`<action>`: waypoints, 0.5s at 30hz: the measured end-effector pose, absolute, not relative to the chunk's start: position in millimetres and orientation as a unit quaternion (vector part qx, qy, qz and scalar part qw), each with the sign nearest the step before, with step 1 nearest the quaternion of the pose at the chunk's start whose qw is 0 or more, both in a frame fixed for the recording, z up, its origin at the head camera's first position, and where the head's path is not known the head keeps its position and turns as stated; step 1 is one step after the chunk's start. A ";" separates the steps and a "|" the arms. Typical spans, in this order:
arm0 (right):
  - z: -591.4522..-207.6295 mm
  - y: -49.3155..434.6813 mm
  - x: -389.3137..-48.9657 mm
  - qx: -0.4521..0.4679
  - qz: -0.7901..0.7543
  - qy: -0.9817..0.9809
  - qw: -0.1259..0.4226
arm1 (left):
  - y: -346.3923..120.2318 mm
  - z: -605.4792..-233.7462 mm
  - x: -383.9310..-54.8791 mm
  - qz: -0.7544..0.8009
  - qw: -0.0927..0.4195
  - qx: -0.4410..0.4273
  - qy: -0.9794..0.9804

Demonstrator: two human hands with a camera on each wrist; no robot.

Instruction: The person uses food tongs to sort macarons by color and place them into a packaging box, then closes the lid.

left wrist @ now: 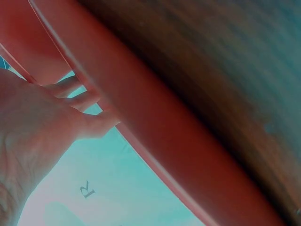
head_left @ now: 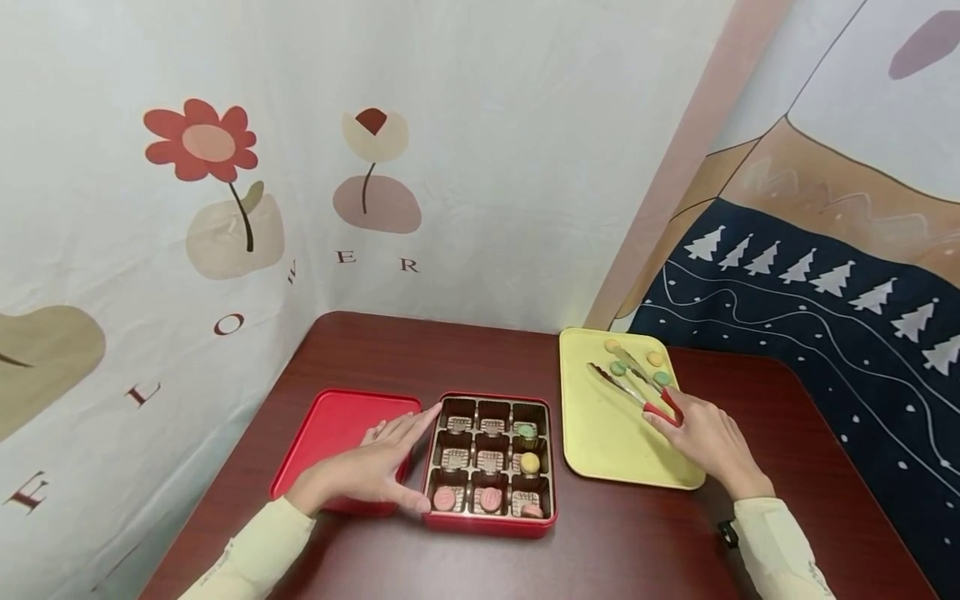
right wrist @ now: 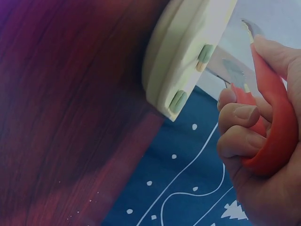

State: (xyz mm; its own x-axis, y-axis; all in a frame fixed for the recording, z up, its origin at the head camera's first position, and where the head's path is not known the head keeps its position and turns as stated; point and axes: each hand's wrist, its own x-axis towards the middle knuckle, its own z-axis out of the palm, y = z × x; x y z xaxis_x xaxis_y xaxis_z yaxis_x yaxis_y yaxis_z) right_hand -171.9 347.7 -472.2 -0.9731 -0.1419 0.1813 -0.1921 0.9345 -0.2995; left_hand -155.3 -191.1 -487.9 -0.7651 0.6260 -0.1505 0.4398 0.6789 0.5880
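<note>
In the head view my right hand (head_left: 705, 429) grips red-handled tongs (head_left: 663, 410) over the yellow tray (head_left: 615, 454), fingers curled round the handles. The tong arms are spread, with their tips around a green macaron (head_left: 617, 367) on the tray. My left hand (head_left: 375, 467) rests against the left side of a red box (head_left: 491, 527), fingers extended and thumb near its front corner. Inside the box's divided insert, a green macaron (head_left: 527, 431), a yellow macaron (head_left: 529, 463) and a pink macaron (head_left: 531, 511) sit in the right column. Two more pink macarons (head_left: 491, 499) fill the rest of the front row.
Near the tray's far end lie two yellow macarons (head_left: 655, 358) and another green macaron (head_left: 662, 378). A red lid (head_left: 330, 425) lies left of the box, partly under my left hand. Printed curtains (head_left: 487, 208) hang behind the brown table (head_left: 622, 542).
</note>
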 end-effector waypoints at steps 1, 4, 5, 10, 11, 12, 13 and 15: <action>-472.9 348.6 -172.3 0.084 0.160 -0.980 0.078 | -191.2 -487.5 -155.7 0.269 0.173 0.296 0.900; -474.7 351.1 -173.7 0.084 0.161 -0.980 0.078 | -191.6 -486.9 -156.9 0.269 0.173 0.297 0.900; -475.2 351.9 -174.1 0.083 0.161 -0.980 0.078 | -191.6 -487.0 -157.2 0.269 0.172 0.297 0.900; -476.3 354.5 -175.0 0.075 0.162 -0.981 0.070 | -191.6 -488.4 -156.8 0.268 0.171 0.299 0.900; -476.2 354.9 -175.0 0.074 0.163 -0.982 0.068 | -191.5 -488.5 -156.4 0.268 0.171 0.299 0.900; -476.2 355.3 -174.9 0.073 0.163 -0.982 0.065 | -191.5 -488.5 -156.0 0.268 0.171 0.299 0.900; -476.1 355.7 -174.8 0.071 0.162 -0.982 0.061 | -191.4 -488.4 -155.7 0.269 0.172 0.298 0.900; -475.5 357.4 -174.5 0.071 0.160 -0.983 0.057 | -191.0 -488.2 -155.1 0.270 0.173 0.298 0.899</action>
State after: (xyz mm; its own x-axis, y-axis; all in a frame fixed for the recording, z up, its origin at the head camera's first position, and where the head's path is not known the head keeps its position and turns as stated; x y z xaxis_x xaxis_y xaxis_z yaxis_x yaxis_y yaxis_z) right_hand -174.5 357.4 -475.5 -0.9835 -0.1212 0.1341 -0.1575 0.9386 -0.3068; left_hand -155.1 -191.0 -488.2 -0.7627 0.6292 -0.1498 0.4424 0.6764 0.5888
